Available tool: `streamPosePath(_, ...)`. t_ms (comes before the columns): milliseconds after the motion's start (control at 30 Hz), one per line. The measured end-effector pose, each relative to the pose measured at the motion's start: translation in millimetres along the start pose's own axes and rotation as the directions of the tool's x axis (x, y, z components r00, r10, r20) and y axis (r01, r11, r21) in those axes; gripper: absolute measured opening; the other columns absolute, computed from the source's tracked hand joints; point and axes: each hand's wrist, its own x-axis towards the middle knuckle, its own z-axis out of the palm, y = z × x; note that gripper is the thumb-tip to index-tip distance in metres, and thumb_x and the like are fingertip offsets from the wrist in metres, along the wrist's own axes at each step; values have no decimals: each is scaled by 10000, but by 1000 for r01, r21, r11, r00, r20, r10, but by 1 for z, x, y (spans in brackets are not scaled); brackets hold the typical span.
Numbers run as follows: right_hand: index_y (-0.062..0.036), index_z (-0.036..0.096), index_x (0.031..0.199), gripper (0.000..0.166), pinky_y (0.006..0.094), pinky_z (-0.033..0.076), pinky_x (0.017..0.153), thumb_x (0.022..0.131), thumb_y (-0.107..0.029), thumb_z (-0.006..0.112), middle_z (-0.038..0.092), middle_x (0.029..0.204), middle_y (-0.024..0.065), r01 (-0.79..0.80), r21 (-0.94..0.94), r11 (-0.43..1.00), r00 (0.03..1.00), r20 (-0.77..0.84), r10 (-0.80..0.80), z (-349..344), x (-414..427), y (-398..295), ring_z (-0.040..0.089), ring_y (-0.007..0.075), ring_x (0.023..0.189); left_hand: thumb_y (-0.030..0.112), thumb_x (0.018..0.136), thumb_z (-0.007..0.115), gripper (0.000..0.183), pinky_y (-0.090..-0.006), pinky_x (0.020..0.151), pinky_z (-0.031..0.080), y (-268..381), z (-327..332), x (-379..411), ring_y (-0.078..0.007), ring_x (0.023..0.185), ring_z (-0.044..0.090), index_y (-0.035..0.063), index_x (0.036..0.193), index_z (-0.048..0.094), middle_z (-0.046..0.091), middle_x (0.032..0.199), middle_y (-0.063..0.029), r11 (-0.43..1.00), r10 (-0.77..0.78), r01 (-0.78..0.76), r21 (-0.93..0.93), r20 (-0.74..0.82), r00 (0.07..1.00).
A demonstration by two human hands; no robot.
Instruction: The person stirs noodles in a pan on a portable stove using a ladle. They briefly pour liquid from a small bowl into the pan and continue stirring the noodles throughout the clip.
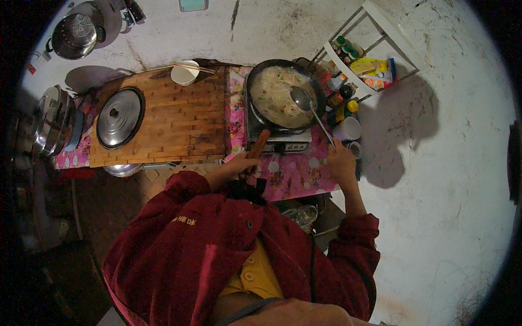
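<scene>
A black wok [256, 70] holding pale noodles in broth [272, 95], with bits of green, sits on a portable gas stove [285, 146]. My left hand [243, 165] is closed around the wok's wooden handle [259, 143]. In my right hand [341, 161] is the long handle of a metal ladle [301, 98], whose bowl rests among the noodles at the right side of the wok. The ladle's handle crosses the wok's rim toward my hand.
Left of the stove, a wooden cutting board [183, 122] bears a metal lid [120, 117] and a white bowl [184, 76] with chopsticks [195, 67] across it. Bottles [339, 98] and a white cup [349, 128] crowd the stove's right side. A white corner shelf [357, 83] holds jars and packets.
</scene>
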Motion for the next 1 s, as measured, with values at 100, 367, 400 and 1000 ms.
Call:
streamPosePath(100,-34,537,1015,243,440,475,642,849,-201,475,618,759,159,53,-286,957,998,-1,-56,-13,-5,-6,599,370,714,256,775,635,237,-228,361,288,-17,-3,14,-93,489,445,80,880,516,529,652,-21,995,32,-31,-98,4,999)
streamPosePath(367,-30,504,971,223,480,466,621,791,-161,502,603,735,209,46,-388,920,993,117,-1,-11,-3,-28,597,381,704,256,799,619,240,-243,358,299,5,3,-1,-114,486,453,68,901,510,531,659,-28,990,-3,8,-140,36,999)
streamPosePath(400,-29,511,968,222,474,473,626,797,-170,495,607,752,202,49,-359,932,994,105,-12,-6,1,-27,603,370,707,252,799,620,239,-247,373,314,3,2,1,-117,497,459,66,902,510,531,661,-28,991,-8,14,-137,47,999)
streamPosePath(1000,-52,563,1007,249,471,433,675,848,-226,483,592,823,225,147,279,949,989,-27,-145,77,46,-12,556,417,789,258,779,646,259,-262,447,387,3,-1,1,-124,529,497,47,860,518,542,653,-30,999,30,-28,-45,24,999)
